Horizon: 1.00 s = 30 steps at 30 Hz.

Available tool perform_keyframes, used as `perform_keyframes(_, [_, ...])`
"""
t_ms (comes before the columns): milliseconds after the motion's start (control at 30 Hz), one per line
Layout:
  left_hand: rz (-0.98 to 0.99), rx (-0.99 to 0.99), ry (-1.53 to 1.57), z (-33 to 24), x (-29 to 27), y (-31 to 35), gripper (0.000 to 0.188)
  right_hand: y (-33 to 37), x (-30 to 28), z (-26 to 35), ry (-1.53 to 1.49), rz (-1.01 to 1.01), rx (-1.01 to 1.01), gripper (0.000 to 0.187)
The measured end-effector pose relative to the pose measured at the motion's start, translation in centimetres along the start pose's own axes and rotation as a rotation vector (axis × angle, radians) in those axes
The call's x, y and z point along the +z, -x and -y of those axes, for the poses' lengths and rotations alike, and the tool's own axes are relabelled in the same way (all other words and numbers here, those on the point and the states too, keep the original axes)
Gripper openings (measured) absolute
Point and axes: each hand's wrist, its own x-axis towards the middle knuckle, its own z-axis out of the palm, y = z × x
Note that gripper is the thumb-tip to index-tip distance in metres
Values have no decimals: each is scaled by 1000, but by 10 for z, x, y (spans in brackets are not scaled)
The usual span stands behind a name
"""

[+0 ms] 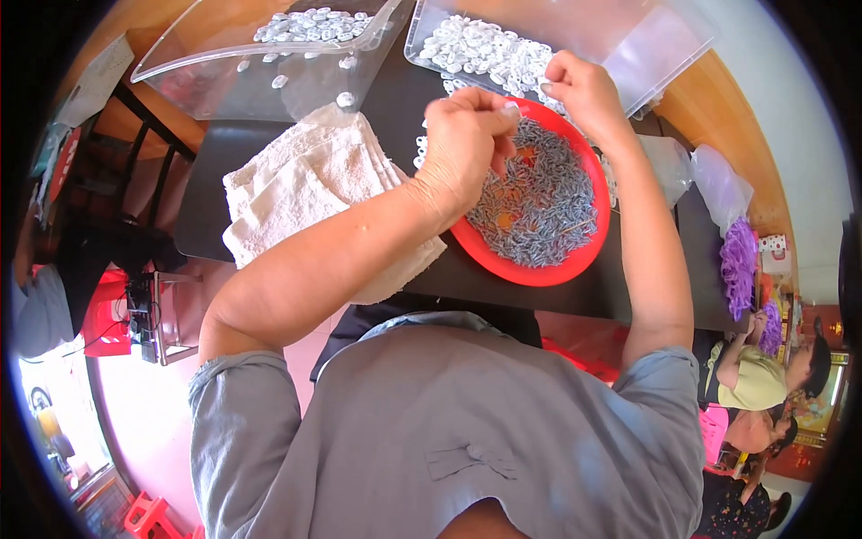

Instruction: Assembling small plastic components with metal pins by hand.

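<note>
Clock centred on the red tray. Largest: dark table [213, 182] under everything, its near edge before the person. Clear plastic bin [215, 101] on the far side at 10 o'clock; second clear bin [628, 56] at 12, standing just beyond the tray. White terry towel [310, 175], folded in loose layers, on the table at 9. Red oval tray [530, 275] in front of the person, a little right of centre. Left hand [461, 135] raised over the tray's rim at 10 to 11; fingers curled toward the thumb, but cannot tell whether they grip anything. Right hand [588, 94] just off the rim at 1, near the second bin; thumb and forefinger bent toward each other, contents of the pinch too small to tell. Bundle of purple strands [739, 267] well apart, at 4. White oval pieces [476, 45] heaped in the second bin: 12 o'clock from the left hand, 10 from the right. Smallest: grey screws [548, 220], loose across the tray, at 4 to 5 from the left hand, 6 to 7 from the right.
</note>
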Motion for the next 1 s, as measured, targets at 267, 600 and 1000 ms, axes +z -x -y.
perform_keyframes(267, [-9, -61, 185, -4, -10, -11, 8, 74, 7, 80, -496, 101, -234, 13])
perform_keyframes(600, [-28, -166, 329, -8, -8, -5, 10, 87, 28, 90, -799, 60, -10, 10])
perform_keyframes(1000, [64, 156, -35, 0, 1, 1, 10, 76, -2, 50, -1184, -84, 231, 14])
